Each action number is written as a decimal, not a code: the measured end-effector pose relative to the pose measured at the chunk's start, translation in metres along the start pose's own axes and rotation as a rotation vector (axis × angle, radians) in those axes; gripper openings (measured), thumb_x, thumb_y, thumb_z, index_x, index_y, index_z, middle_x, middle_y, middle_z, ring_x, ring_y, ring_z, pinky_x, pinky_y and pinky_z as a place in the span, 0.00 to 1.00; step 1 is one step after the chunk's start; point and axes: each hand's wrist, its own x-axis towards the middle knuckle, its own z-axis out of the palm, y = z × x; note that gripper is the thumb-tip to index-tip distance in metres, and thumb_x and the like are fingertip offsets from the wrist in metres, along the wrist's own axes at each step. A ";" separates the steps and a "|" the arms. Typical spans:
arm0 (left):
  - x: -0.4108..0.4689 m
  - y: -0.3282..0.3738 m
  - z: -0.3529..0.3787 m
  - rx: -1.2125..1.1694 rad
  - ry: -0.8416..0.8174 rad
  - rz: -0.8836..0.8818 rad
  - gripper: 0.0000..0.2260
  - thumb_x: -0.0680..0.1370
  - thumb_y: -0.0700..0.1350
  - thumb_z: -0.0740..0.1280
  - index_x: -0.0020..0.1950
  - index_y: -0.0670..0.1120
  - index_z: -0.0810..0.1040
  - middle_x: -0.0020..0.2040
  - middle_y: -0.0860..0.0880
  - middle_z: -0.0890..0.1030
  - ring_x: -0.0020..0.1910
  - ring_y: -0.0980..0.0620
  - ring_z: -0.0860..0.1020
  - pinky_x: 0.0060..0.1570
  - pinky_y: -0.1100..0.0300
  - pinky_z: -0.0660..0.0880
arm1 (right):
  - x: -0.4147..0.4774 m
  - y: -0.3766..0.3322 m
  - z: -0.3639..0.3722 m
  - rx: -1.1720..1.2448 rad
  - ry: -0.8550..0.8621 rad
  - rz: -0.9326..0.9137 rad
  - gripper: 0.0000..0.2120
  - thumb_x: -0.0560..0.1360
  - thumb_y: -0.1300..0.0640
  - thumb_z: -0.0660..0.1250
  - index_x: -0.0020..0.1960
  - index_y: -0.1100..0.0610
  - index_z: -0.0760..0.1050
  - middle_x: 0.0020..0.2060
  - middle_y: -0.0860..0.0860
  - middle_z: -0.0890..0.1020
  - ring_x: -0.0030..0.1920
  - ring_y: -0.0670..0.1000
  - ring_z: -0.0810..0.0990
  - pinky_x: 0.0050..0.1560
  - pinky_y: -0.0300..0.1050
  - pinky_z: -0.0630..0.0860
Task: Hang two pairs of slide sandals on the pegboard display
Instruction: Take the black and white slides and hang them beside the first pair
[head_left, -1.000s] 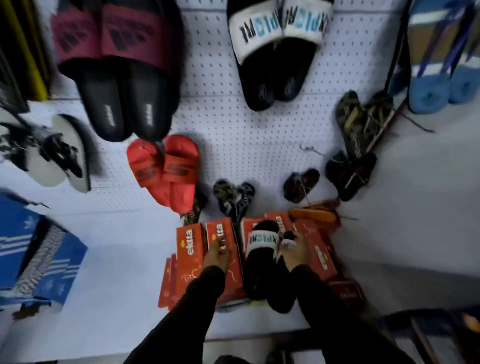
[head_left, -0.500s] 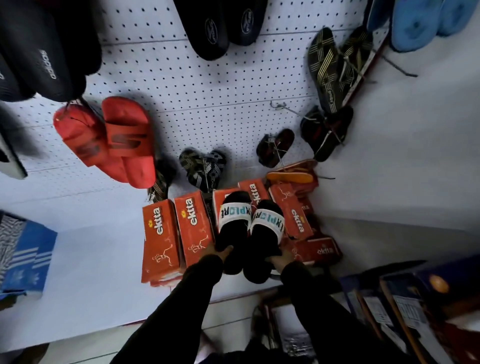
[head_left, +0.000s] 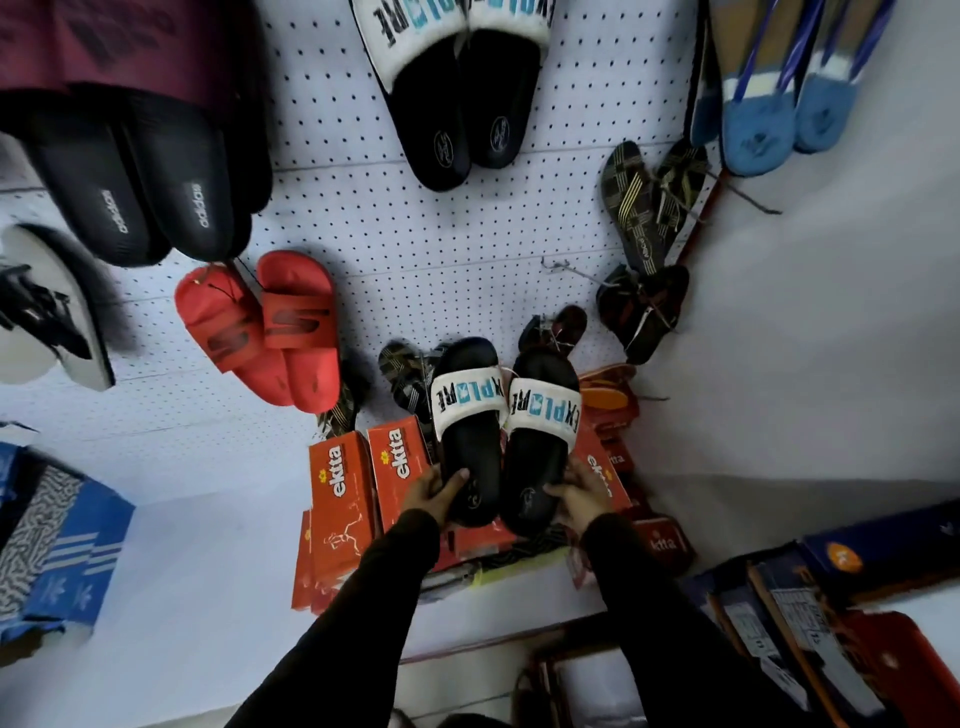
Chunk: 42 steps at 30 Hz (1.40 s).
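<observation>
Left hand curled round heel of left slide sandal, thumb on footbed, other fingers hidden under sole. Right hand gripping heel of right slide sandal, fingers bent against its edge. Pair held side by side, toes up, above orange ekkta boxes. Small dark sandals just behind. Beyond, pegboard: bare hook, red slides, matching EXPLORE pair hung high.

- Orange shoe boxes that I read as "ektta", standing upright in a row against the wall base.
- Blue striped boxes, which I see stacked at far left.
- Dark labelled boxes at lower right.
- White floor beneath them.
</observation>
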 end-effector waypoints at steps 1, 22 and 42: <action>-0.002 0.012 -0.001 -0.023 -0.003 0.047 0.14 0.77 0.45 0.69 0.62 0.46 0.76 0.55 0.47 0.81 0.42 0.55 0.80 0.35 0.58 0.83 | -0.001 -0.013 0.005 0.015 -0.016 -0.037 0.31 0.73 0.78 0.62 0.72 0.58 0.69 0.59 0.56 0.78 0.62 0.60 0.77 0.61 0.63 0.74; -0.059 0.198 -0.001 -0.129 0.148 0.807 0.10 0.76 0.37 0.69 0.55 0.34 0.78 0.46 0.43 0.82 0.32 0.70 0.80 0.34 0.76 0.76 | -0.087 -0.206 0.071 0.077 -0.267 -0.548 0.29 0.76 0.72 0.63 0.75 0.57 0.65 0.69 0.55 0.77 0.67 0.58 0.77 0.57 0.53 0.77; -0.084 0.339 0.014 -0.186 0.133 0.863 0.13 0.74 0.49 0.72 0.53 0.43 0.79 0.55 0.39 0.84 0.55 0.39 0.82 0.51 0.37 0.80 | -0.100 -0.355 0.100 0.051 -0.316 -0.729 0.27 0.77 0.72 0.61 0.74 0.57 0.66 0.69 0.56 0.77 0.68 0.62 0.76 0.59 0.58 0.75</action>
